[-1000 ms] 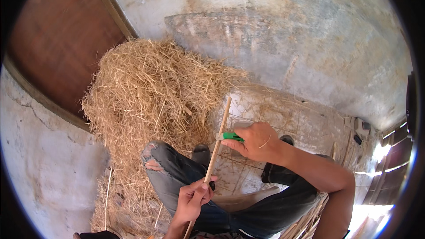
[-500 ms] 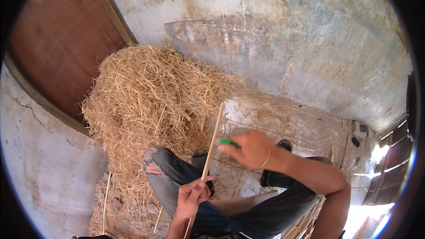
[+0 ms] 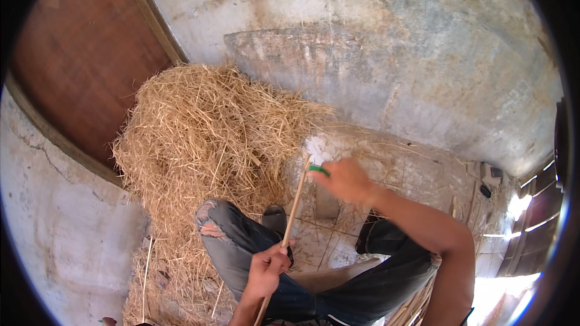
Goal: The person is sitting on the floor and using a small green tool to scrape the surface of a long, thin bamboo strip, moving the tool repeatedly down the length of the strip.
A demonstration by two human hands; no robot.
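My left hand (image 3: 266, 270) is closed around the lower part of a thin, pale wooden stick (image 3: 294, 212), which slants up and away from me between my knees. Close to the stick's far end, my right hand (image 3: 345, 180) grips a small green-handled tool (image 3: 319, 170). Its green part lies against or right beside the stick; the blade or working end is too small and blurred to make out. Motion smears the right hand's fingers slightly.
A large heap of straw (image 3: 205, 127) stands left of centre by a brown door panel (image 3: 90, 66). Beyond is a stained wall (image 3: 386, 54). A greyish block (image 3: 327, 204) lies on the tiled floor between my feet. More sticks (image 3: 417, 302) lie by my right thigh.
My right hand has moved away from me along the stick with the green-handled tool, uncovering the block on the floor. The left hand and stick have shifted slightly right.
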